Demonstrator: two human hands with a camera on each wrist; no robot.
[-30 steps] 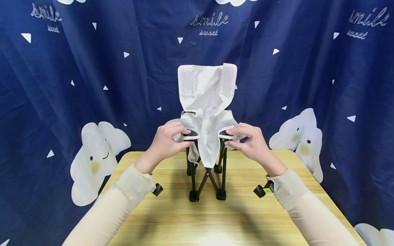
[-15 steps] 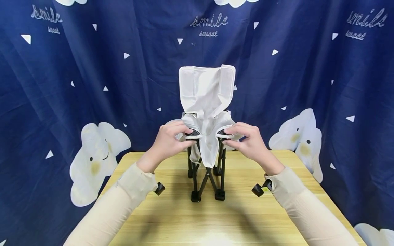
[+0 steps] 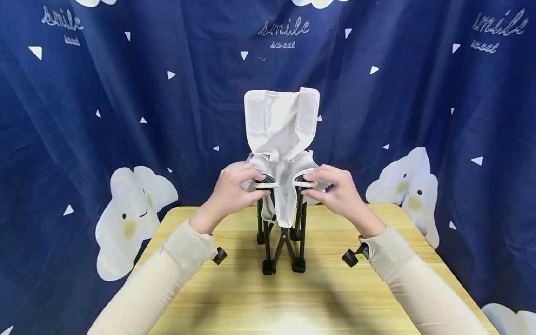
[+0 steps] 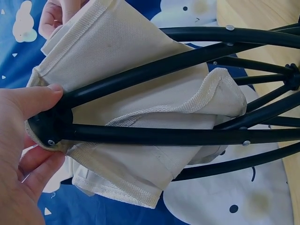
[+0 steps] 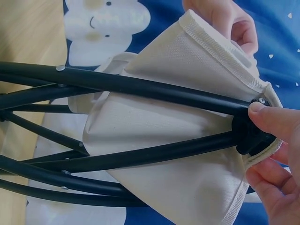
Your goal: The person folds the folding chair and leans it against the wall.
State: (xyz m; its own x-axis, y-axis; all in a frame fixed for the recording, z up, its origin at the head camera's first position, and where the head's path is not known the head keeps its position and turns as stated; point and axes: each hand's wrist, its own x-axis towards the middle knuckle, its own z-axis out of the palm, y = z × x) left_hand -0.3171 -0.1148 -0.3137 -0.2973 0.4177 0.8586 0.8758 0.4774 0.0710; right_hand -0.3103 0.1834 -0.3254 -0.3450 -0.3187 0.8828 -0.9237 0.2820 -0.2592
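A small folding chair with off-white fabric (image 3: 281, 116) and black tube legs (image 3: 279, 246) stands upright on the wooden table, its legs partly drawn together. My left hand (image 3: 238, 186) pinches the chair's front left corner between thumb and fingers. On the other side my right hand (image 3: 332, 186) grips the front right corner the same way. In the left wrist view the thumb presses by a black plastic joint (image 4: 50, 123) where two tubes meet. A matching joint (image 5: 251, 129) lies between thumb and fingers in the right wrist view. The seat fabric sags in a fold between both hands.
The light wooden table (image 3: 234, 302) extends in front of and beside the chair. Behind it hangs a dark blue curtain (image 3: 201, 107) with clouds and white triangles. Black wrist cameras (image 3: 350, 257) stick out from both sleeves.
Both hands have come slightly closer together, bringing the chair's front corners inward. The front feet stand a little nearer each other, and the seat fabric between the hands looks narrower.
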